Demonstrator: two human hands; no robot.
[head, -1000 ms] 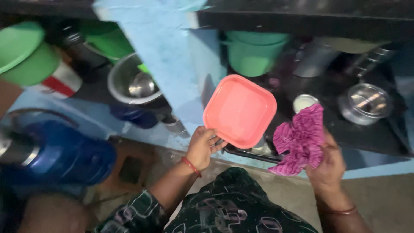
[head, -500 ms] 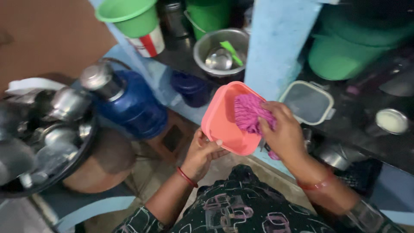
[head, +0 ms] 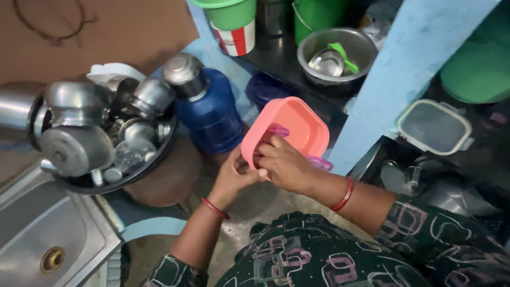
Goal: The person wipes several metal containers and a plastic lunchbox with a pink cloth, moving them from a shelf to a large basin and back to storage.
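Note:
A pink square plastic container (head: 300, 125) is held tilted in front of me, its open side facing up. My left hand (head: 234, 178) grips its near lower edge from below. My right hand (head: 284, 165) presses a purple cloth (head: 276, 132) against the inside of the container; more of the cloth (head: 320, 162) hangs out behind the hand. Both wrists carry red bangles.
A dark basket (head: 106, 183) of steel vessels sits left, beside a steel sink (head: 48, 239). A blue water jug (head: 210, 114) stands behind the container. On the dark shelf are a steel bowl (head: 334, 53), green buckets (head: 231, 10), and a clear lidded box (head: 433, 126). A blue pillar (head: 409, 69) rises at right.
The view swung left toward the sink and basket. My right hand pushed the purple cloth deeper into the pink container, which now sits lower and closer to me.

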